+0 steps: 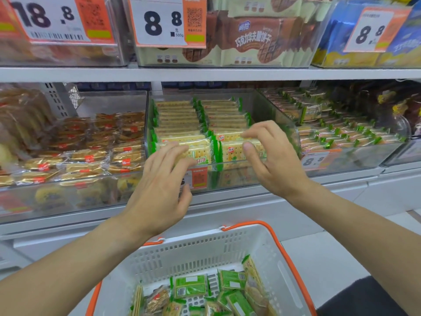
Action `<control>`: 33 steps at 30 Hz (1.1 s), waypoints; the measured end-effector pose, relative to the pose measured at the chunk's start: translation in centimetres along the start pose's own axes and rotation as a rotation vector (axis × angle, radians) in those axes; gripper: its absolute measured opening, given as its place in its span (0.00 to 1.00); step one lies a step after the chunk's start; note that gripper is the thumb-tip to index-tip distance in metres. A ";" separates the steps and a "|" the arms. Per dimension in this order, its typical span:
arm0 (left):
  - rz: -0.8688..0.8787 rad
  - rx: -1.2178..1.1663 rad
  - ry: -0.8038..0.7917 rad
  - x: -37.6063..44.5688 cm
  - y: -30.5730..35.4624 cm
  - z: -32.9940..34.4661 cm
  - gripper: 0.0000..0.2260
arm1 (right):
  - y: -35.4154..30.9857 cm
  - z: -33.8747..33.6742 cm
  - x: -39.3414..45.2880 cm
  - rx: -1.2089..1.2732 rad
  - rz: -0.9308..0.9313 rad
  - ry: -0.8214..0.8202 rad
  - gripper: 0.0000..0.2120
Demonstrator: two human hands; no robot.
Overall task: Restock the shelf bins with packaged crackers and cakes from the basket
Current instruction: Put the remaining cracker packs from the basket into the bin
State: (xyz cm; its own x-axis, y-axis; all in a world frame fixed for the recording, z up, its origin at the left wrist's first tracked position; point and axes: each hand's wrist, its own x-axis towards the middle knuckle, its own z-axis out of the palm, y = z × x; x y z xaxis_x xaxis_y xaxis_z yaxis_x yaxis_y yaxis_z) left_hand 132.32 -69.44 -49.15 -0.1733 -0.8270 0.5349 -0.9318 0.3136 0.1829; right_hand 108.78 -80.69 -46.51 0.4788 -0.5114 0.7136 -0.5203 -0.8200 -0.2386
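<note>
- Clear plastic bin, middle of the lower shelf, holds green-edged cracker packs standing in two rows, front to back.
- Left hand reaches over the bin's front wall; its fingers are spread and nearly straight, the tips resting on the front pack of the left row. It grips nothing.
- Right hand is at the front of the right row; thumb and curled fingers pinch the top edge of the front pack there, thumb on the near face, fingertips behind.
- Both hands are just inside the bin's front edge, apart from each other, one per row.
- White basket with orange handles sits below and nearer the camera, directly under the forearms. More green cracker packs lie loose in its bottom, along with a gold-wrapped cake.
- Bin to the left holds gold-wrapped cakes with red labels, partly filled.
- Bin to the right holds small packs with green ends.
- Upper shelf carries bins of brown and cream wafer packs, each bin with an orange-and-white price tag.
</note>
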 end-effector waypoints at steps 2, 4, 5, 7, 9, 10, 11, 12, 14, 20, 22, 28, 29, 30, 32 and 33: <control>0.093 -0.076 0.044 0.1 0.3 0.1 0.12 | -1.9 0.3 -0.9 0.125 -0.117 -0.031 0.08; 0.120 -0.111 -0.065 0.2 0.7 0.0 0.06 | -3.1 1.9 -2.8 0.163 -0.132 -0.208 0.10; 0.078 -0.107 -0.210 0.0 0.8 0.0 0.05 | -3.6 3.0 -4.0 0.143 -0.125 -0.327 0.11; -0.071 -0.039 -0.650 -0.6 0.7 0.3 0.12 | -3.4 6.1 -6.8 0.058 -0.051 -0.699 0.08; -0.167 0.085 -1.106 -1.4 0.4 0.7 0.22 | -1.6 9.6 -10.7 -0.089 0.097 -1.159 0.09; -0.190 0.149 -1.262 -1.9 0.2 0.8 0.25 | -0.6 11.2 -12.8 -0.143 0.204 -1.340 0.14; -0.196 0.200 -1.348 -2.3 0.0 1.1 0.27 | 0.0 12.7 -15.1 -0.191 0.300 -1.458 0.17; -0.188 0.220 -1.368 -2.5 -0.2 1.4 0.27 | 0.4 14.1 -17.3 -0.220 0.391 -1.497 0.18; -0.173 0.161 -1.296 -2.9 -0.3 2.0 0.27 | -0.2 15.9 -21.2 -0.207 0.565 -1.462 0.20; -0.145 0.024 -1.160 -3.1 0.4 2.7 0.25 | -2.8 18.7 -29.9 -0.191 0.783 -1.455 0.32; -0.148 0.033 -1.185 -3.2 0.3 2.7 0.25 | -3.0 19.3 -30.8 -0.193 0.854 -1.388 0.31; -0.164 0.043 -1.204 -3.4 -0.5 2.9 0.26 | -2.3 19.5 -30.4 -0.276 0.983 -1.204 0.33; -0.166 0.042 -1.207 -3.4 -0.5 3.0 0.25 | -2.1 19.3 -30.5 -0.362 0.945 -1.178 0.32; -0.167 0.041 -1.213 -3.5 -0.5 3.1 0.25 | -1.7 19.0 -30.9 -0.464 0.878 -1.153 0.31; -0.166 0.039 -1.226 -3.5 -0.5 3.4 0.25 | -1.1 18.2 -31.8 -0.620 0.790 -1.137 0.29; -0.163 0.038 -1.233 -3.5 -0.5 3.5 0.25 | -0.9 17.8 -32.3 -0.655 0.805 -1.149 0.26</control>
State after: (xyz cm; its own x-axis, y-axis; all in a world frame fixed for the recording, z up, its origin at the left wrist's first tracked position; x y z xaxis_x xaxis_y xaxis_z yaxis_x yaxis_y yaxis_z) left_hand 132.23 -68.30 -54.03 -0.2194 -0.7481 -0.6263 -0.9756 0.1695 0.1394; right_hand 106.41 -68.00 -81.11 0.0371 -0.9142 -0.4036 -0.9594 -0.1456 0.2417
